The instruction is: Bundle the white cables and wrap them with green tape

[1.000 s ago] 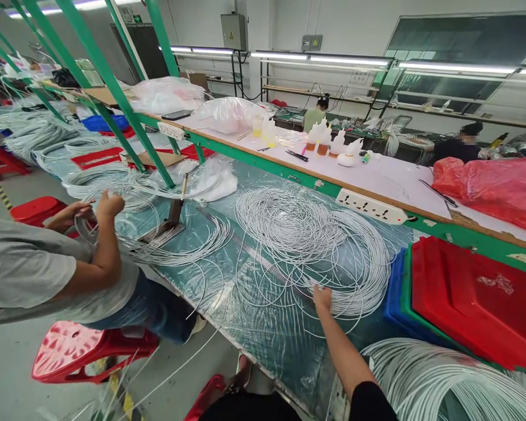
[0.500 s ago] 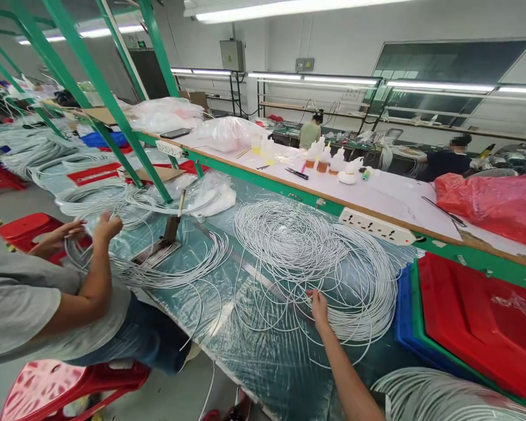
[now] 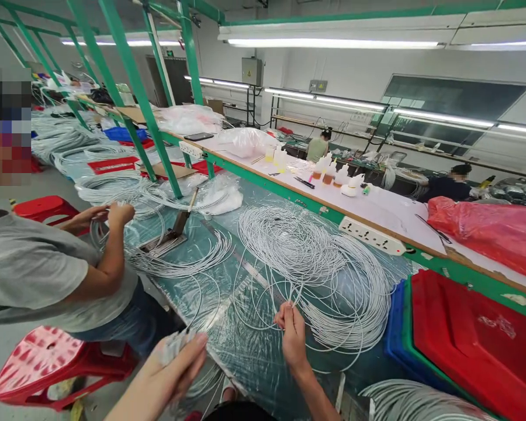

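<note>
Large wire pile (image 3: 289, 240) on table (image 3: 241, 359), toward far edge. Ruler (image 3: 256, 273) left of it, partly under loops; smaller wire bundle (image 3: 193, 263) farther left, at near edge. Stacked bins (image 3: 473, 327) right of pile. Shelf (image 3: 386, 216) along far edge, bottles (image 3: 328, 174) on it, power strip (image 3: 371, 235) on its front.

Head camera: one view here, and you're looking out from your own head, forward and steeply down across the bench (image 3: 254, 345).
Hands: there's your left hand (image 3: 175, 362) and right hand (image 3: 291, 333), up close, low in the frame.
White cables (image 3: 293, 240): middle distance, seen from above at a slant.
Bench near edge: running diagonally, upper left to bottom centre.
Bench right end: red bin (image 3: 464, 327), fairly near you.
Wall (image 3: 333, 70): way out beyond the bench's far edge, filling the top.
</note>
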Motion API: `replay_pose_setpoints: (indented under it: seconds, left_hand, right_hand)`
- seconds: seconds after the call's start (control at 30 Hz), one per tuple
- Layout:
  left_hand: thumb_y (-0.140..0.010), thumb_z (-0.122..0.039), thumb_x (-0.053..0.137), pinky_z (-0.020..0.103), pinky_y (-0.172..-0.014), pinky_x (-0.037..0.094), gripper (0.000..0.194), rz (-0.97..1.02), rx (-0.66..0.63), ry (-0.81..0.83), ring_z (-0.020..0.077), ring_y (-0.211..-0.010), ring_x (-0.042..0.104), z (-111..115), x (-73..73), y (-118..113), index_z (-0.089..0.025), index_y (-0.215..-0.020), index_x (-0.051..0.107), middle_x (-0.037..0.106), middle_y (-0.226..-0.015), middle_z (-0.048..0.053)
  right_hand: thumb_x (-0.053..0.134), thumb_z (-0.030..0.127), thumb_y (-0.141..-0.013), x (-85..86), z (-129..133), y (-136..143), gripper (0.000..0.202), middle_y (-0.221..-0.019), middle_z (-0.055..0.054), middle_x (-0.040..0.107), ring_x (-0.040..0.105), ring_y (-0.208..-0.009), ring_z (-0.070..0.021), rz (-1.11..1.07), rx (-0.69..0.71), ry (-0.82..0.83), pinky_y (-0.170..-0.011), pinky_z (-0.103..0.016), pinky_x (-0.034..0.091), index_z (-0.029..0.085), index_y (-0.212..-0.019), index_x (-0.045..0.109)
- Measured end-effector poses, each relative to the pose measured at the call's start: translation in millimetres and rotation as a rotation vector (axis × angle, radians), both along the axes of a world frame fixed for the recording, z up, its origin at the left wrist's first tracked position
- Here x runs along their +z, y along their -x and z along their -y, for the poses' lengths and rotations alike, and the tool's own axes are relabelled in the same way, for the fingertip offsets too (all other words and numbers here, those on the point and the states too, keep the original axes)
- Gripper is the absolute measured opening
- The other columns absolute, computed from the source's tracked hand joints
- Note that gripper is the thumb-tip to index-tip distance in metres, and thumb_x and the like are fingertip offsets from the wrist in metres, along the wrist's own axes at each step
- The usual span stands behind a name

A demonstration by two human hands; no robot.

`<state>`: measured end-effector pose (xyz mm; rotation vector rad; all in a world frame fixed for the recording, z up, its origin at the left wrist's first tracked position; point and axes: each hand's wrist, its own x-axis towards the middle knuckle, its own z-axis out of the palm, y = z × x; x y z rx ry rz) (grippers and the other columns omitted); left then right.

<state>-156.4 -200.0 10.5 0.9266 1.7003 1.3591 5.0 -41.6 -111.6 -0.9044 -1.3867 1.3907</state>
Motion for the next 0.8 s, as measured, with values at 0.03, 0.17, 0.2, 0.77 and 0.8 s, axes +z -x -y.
replay_pose_setpoints:
  seconds: [0.03, 0.17, 0.2, 0.77, 0.8]
  left_hand:
    - [-0.086, -0.067, 0.054, 0.021, -0.038, 0.023, 0.058, 0.026, -0.041, 0.028, 0.0061, -0.039, 0.024, -8.9, -2.5, -5.6, -0.015, -0.061, 0.061, 0.027, -0.043, -0.007]
    - [-0.085, -0.071, 0.052, 0.02, -0.043, 0.026, 0.06, 0.017, -0.044, -0.023, 0.0076, -0.045, 0.03, -33.3, -3.7, -34.9, -0.013, -0.083, 0.069, 0.033, -0.048, -0.006]
    - [-0.086, -0.067, 0.053, 0.02, -0.046, 0.031, 0.057, 0.012, -0.048, -0.061, 0.0085, -0.048, 0.036, -35.7, -2.4, -41.4, -0.013, -0.083, 0.069, 0.04, -0.051, -0.004]
    - [-0.084, -0.058, 0.062, 0.019, -0.045, 0.036, 0.046, -0.059, -0.043, -0.032, 0.0099, -0.048, 0.046, -20.9, 2.9, -50.7, -0.013, -0.072, 0.066, 0.049, -0.051, -0.002]
    - [-0.083, -0.056, 0.063, 0.019, -0.046, 0.036, 0.045, -0.094, -0.015, -0.036, 0.0092, -0.048, 0.044, -20.5, 0.9, -50.4, -0.013, -0.067, 0.064, 0.048, -0.052, -0.002]
  right_hand:
    - [0.034, 0.066, -0.097, 11.0, 13.1, 0.7, 0.051, -0.063, 0.004, 0.037, 0.04, -0.056, -0.0147, -0.008, 0.017, -0.011, -0.056, -0.028, 0.043, 0.024, -0.07, 0.041]
    - [0.031, 0.055, -0.103, 42.9, 63.7, 2.5, 0.048, -0.068, 0.0, 0.045, 0.044, -0.061, -0.0157, -0.013, 0.196, -0.037, -0.057, -0.027, 0.042, 0.022, -0.073, 0.048]
    - [0.032, 0.054, -0.103, 46.4, 72.3, 1.9, 0.047, -0.068, -0.001, 0.047, 0.045, -0.062, -0.0162, 0.002, 0.253, -0.048, -0.058, -0.028, 0.042, 0.022, -0.074, 0.051]
    - [0.028, 0.046, -0.106, 79.3, 89.1, -6.4, 0.05, -0.069, -0.004, 0.06, 0.054, -0.059, -0.0161, 0.197, 0.577, -0.369, -0.059, -0.028, 0.04, 0.019, -0.081, 0.062]
    - [0.027, 0.043, -0.106, 76.3, 92.1, -5.1, 0.048, -0.071, -0.005, 0.062, 0.057, -0.062, -0.0173, 0.219, 0.566, -0.399, -0.061, -0.028, 0.042, 0.019, -0.085, 0.064]
